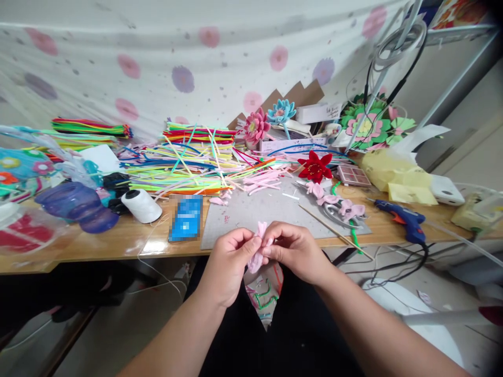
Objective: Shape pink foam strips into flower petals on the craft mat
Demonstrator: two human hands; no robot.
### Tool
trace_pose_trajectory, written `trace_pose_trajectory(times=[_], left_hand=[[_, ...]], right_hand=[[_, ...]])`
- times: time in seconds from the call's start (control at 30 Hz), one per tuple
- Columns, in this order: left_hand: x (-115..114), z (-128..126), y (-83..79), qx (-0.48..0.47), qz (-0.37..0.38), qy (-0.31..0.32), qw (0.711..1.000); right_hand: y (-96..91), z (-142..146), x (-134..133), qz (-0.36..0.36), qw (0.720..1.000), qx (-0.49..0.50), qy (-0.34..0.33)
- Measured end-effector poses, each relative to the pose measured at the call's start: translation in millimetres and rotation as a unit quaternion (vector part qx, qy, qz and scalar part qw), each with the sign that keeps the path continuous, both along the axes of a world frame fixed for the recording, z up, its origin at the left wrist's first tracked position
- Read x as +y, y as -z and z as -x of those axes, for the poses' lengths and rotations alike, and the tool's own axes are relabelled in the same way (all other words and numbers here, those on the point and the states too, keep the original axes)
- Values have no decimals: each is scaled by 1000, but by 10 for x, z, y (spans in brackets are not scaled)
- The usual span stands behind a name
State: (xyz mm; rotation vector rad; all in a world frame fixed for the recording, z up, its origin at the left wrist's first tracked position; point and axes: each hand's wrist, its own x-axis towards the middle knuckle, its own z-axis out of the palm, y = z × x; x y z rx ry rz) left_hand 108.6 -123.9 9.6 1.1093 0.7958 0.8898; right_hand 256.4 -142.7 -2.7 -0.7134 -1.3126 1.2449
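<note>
Both hands meet just in front of the table's near edge, around a small pink pipe-cleaner flower piece [256, 262]. My left hand [234, 256] pinches it from the left between thumb and fingers. From the right, my right hand [293, 251] has thumb and fingertips closed on its side. The piece stands roughly upright, its top poking out above the fingers. Behind the hands lies a grey cutting mat [239, 217]. On its right part rest several finished pink blossoms [328, 199] with a green stem [356, 238], beside a thin wooden stick [334, 230].
Bundles of coloured pipe cleaners [184, 175] fill the table's back. A white thread spool [142, 205] and a blue box [186, 217] stand left. A blue glue gun [406, 217] with trailing cable lies right. A red flower [315, 167] sits behind the mat.
</note>
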Motion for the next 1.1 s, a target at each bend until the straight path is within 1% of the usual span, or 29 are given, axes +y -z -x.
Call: trace_pose_trajectory(times=[0.1, 0.17, 0.27, 0.33, 0.4, 0.47, 0.53, 0.6, 0.7, 0.77, 0.83, 0.93, 0.97, 1.03, 1.07, 1.1], left_hand=[[-13, 1, -11, -1, 20, 6, 1000], [-20, 4, -10, 1, 28, 16, 999], [-12, 17, -5, 7, 26, 39, 999], [9, 30, 5, 15, 23, 62, 998], [35, 41, 21, 31, 23, 90, 995], [58, 44, 40, 54, 25, 115, 992], [70, 40, 55, 76, 21, 127, 989], [69, 31, 62, 94, 8, 122, 988], [54, 20, 56, 121, -8, 101, 988], [46, 16, 48, 134, -9, 86, 987], [45, 14, 40, 141, -12, 79, 987], [58, 11, 35, 145, -11, 71, 987], [64, 10, 36, 147, -7, 68, 987], [74, 9, 42, 161, -5, 68, 984], [74, 9, 45, 179, -16, 75, 981], [69, 8, 43, 205, -42, 84, 974]], right_hand=[[32, 4, -12, 17, 1000, 20, 7], [36, -19, -14, 6, 1000, 3, 17], [7, -88, -7, -38, 995, -76, 55], [-30, -146, 3, -75, 983, -144, 90], [-72, -205, 18, -117, 965, -213, 102], [-111, -256, 36, -170, 941, -279, 91], [-139, -295, 55, -216, 917, -326, 74], [-150, -323, 68, -242, 901, -355, 57], [-155, -356, 71, -265, 890, -370, 38], [-166, -379, 59, -292, 877, -379, 42], [-189, -400, 40, -322, 853, -405, 71], [-236, -419, 3, -355, 804, -464, 114], [-251, -419, -10, -364, 789, -483, 114], [-283, -406, -33, -385, 764, -510, 92], [-304, -393, -42, -395, 754, -520, 72], [-331, -375, -48, -401, 746, -529, 49]])
